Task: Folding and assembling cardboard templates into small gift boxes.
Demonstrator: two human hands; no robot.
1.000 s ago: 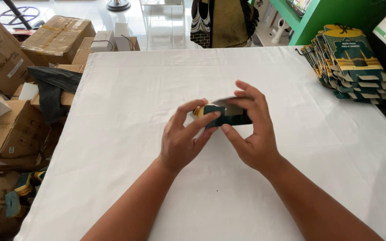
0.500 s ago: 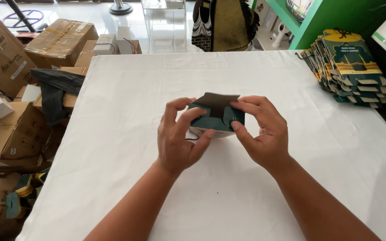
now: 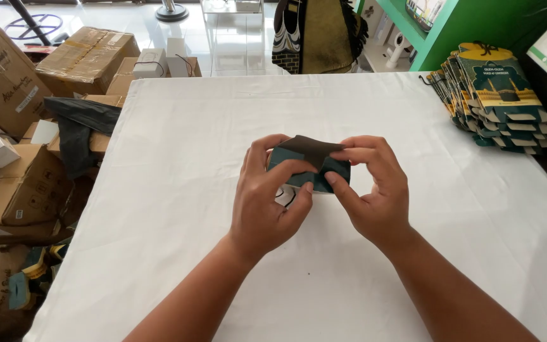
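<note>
A small dark-green cardboard box [image 3: 311, 166] with a grey-brown flap on top is held just above the white table [image 3: 178, 158], near its middle. My left hand [image 3: 273, 199] grips its left side, thumb and fingers pressing on the front flap. My right hand [image 3: 371, 190] grips its right side, index finger on the top flap and thumb under the lower edge. Much of the box is hidden by my fingers.
A fanned stack of flat green-and-yellow box blanks [image 3: 498, 95] lies at the table's right edge. Brown cartons [image 3: 83, 54], small white boxes [image 3: 150, 62] and a black bag [image 3: 80, 123] crowd the floor to the left. A green shelf [image 3: 470, 19] stands at the back right.
The box has been turned in my hands so its bottom flaps face me. Over the last half second the top flap was pressed down flatter, and my left fingers moved over the front.
</note>
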